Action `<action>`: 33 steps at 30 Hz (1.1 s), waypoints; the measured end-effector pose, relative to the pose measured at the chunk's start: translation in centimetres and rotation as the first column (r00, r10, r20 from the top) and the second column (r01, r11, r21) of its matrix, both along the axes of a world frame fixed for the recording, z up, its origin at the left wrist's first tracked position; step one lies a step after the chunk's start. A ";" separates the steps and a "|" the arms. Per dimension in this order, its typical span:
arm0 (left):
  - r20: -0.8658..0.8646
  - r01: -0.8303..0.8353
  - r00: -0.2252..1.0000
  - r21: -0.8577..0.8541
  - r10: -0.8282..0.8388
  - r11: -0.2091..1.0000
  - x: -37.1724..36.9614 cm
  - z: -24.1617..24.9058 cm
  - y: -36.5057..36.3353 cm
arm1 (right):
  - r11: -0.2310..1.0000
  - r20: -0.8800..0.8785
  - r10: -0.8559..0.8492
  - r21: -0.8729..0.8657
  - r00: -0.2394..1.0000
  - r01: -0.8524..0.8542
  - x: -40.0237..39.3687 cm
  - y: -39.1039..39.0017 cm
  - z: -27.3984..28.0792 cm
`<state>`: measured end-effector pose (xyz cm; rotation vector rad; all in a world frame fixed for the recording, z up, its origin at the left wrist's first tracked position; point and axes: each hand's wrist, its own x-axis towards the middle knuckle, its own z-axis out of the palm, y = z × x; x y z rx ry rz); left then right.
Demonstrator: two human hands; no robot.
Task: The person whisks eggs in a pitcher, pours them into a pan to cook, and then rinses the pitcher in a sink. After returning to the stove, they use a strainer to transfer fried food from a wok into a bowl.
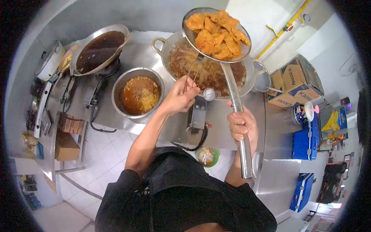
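Note:
My right hand (244,125) is wrapped round the long metal handle of a large strainer (231,83). Its round mesh bowl is piled with golden-brown fried pieces (216,34), which look like battered chicken. The strainer hangs over the far side of a wide two-handled wok (165,58) of bubbling oil (185,58). My left hand (181,96) is closed on thin metal tongs (196,69), whose tips reach up near the strainer's lower rim, above the oil. Part of the tongs is hidden by my fingers.
Left of the wok stands a steel pot (116,104) with brown liquid and yellowish crumbs. Farther left is another wok (125,33) of dark oil. Cardboard boxes (284,83) and blue cases (305,143) are on the right. A green basin (211,164) sits below the counter.

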<state>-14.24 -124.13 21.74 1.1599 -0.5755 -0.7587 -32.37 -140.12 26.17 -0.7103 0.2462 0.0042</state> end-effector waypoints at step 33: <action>0.020 -0.022 1.000 -0.033 0.023 0.999 0.5 0.1 -0.5 | 0.987 0.086 0.013 0.160 0.996 -0.027 1.4 -0.5 0.1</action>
